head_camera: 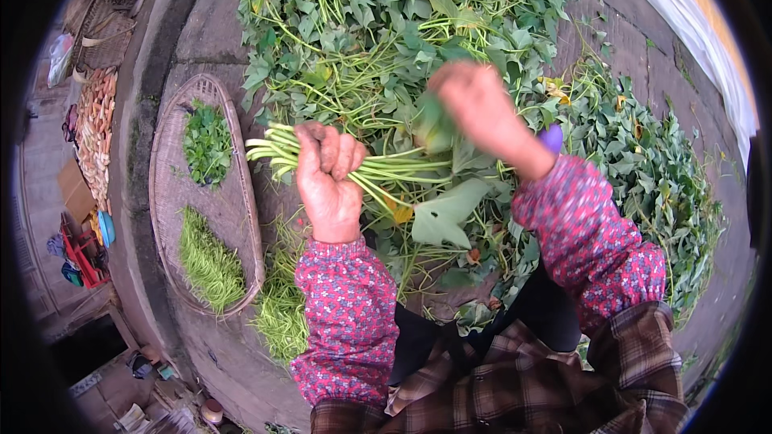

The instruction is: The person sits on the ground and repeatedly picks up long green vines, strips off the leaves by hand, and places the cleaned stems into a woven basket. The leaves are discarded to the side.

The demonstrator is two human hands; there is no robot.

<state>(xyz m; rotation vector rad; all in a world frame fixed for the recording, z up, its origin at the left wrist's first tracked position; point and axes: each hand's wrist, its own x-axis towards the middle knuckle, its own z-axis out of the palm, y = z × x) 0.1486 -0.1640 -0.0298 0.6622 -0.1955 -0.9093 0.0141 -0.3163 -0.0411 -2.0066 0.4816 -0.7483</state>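
My left hand point(330, 184) is closed around a bundle of light green leaf stalks point(401, 167), whose cut or snapped ends stick out to the left. At the bundle's right end a large lobed leaf point(449, 211) with a small hole hangs from a stalk. My right hand point(473, 99) is blurred, above the leafy end of the bundle, near a blurred green leaf point(435, 123); its fingers cannot be made out clearly. Beneath both hands spreads a big heap of leafy green vines point(386, 30). Floral sleeve covers are on both forearms.
A flat woven basket point(158, 193) at the left holds leafy greens point(207, 143) and a pile of stalks point(211, 262). More stalks point(283, 319) lie on the paving beside it. Another leaf heap point(651, 187) stands at right. Corn cobs point(95, 126) lie beyond the ledge.
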